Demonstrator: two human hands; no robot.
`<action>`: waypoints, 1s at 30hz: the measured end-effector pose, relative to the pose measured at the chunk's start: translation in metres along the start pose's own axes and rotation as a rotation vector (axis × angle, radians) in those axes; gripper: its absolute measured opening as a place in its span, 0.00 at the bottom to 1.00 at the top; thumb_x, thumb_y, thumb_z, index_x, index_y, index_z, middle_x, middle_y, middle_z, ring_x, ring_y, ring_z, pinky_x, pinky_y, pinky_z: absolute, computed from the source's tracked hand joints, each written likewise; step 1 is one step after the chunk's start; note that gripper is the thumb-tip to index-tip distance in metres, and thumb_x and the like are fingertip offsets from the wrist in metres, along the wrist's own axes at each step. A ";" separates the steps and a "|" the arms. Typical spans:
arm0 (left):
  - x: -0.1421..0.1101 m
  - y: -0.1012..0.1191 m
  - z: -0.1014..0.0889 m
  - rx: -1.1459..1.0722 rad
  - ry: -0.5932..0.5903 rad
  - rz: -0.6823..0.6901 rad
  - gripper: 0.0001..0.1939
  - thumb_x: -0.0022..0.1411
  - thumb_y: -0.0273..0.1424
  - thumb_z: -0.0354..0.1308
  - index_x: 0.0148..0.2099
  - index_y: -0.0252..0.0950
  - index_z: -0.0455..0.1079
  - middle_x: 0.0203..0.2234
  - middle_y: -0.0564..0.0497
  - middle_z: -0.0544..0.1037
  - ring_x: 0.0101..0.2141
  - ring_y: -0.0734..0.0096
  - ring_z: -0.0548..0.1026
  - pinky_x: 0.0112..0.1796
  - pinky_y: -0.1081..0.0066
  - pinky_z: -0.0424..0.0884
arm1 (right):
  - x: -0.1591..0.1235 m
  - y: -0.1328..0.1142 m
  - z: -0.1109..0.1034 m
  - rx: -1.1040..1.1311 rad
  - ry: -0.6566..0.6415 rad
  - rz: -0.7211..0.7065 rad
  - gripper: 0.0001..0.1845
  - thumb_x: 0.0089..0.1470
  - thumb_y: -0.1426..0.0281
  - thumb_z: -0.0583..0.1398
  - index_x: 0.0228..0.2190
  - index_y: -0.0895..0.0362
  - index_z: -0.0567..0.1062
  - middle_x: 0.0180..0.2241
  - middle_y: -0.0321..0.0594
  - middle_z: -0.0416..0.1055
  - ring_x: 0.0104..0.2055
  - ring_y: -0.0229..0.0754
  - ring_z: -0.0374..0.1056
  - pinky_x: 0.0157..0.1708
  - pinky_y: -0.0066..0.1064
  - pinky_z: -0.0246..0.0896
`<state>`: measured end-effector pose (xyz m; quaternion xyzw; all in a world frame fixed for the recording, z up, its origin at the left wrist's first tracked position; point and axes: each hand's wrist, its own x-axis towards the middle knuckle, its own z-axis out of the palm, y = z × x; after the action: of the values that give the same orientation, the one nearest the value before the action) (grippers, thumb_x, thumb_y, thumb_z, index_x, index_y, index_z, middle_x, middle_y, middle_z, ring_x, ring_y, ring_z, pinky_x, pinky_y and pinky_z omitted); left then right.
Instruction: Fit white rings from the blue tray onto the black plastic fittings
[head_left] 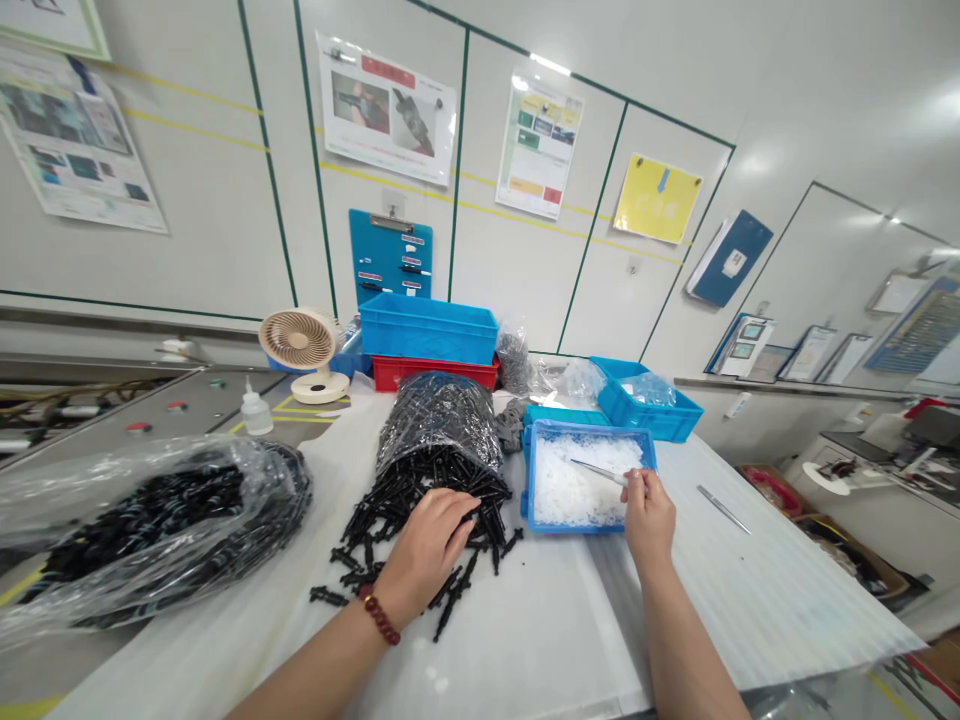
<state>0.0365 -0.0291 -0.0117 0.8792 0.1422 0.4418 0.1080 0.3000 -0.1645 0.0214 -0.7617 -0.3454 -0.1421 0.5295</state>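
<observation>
The left hand (427, 553) lies palm down on a big heap of black plastic parts (420, 540). Its fingers (461, 510) are half open and curve over the heap. I cannot tell if it has hold of a part. One bead bracelet (380, 615) sits on that wrist.

The right hand (649, 515) is pinched shut on one pair of metal tweezers (598, 472). The tip of the tweezers points left, over one small blue tray (589, 526). The tray is just left of the right hand and is full of little white plastic bits (574, 490).

A second pair of tweezers (722, 509) lies on the white table (757, 610), to the right of the right hand. Behind the heap, one black-filled clear bag (435, 425) lies open, and its parts spill out toward the left hand. Far left of the left hand lies one more clear bag (150, 530), full of black parts.

Ahead of the hands are two big blue crates (427, 328) (649, 403) and one red crate (435, 373). Farther ahead and to the left stand one small fan (300, 345) and one white bottle (256, 412).
</observation>
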 end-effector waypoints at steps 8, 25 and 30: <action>0.000 0.000 0.000 0.012 0.009 0.021 0.11 0.65 0.28 0.46 0.46 0.33 0.65 0.38 0.45 0.72 0.42 0.64 0.67 0.44 0.61 0.67 | 0.000 0.003 0.005 0.060 -0.017 0.008 0.27 0.53 0.47 0.44 0.28 0.57 0.68 0.19 0.35 0.66 0.20 0.38 0.60 0.23 0.28 0.51; 0.000 0.000 0.001 0.010 0.014 0.019 0.11 0.65 0.29 0.46 0.46 0.33 0.66 0.38 0.45 0.72 0.41 0.64 0.67 0.43 0.61 0.67 | -0.001 0.004 0.010 -0.013 -0.053 -0.038 0.27 0.53 0.48 0.44 0.28 0.56 0.68 0.21 0.37 0.68 0.24 0.40 0.62 0.25 0.28 0.53; 0.001 0.001 0.001 0.003 0.023 0.009 0.11 0.65 0.29 0.46 0.45 0.34 0.66 0.38 0.45 0.72 0.41 0.64 0.68 0.43 0.61 0.68 | -0.002 -0.001 0.013 -0.009 -0.139 -0.059 0.26 0.52 0.48 0.45 0.27 0.56 0.69 0.21 0.37 0.69 0.22 0.39 0.61 0.24 0.28 0.52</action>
<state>0.0377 -0.0297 -0.0111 0.8749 0.1402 0.4520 0.1032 0.2964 -0.1534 0.0158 -0.7617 -0.4029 -0.1058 0.4962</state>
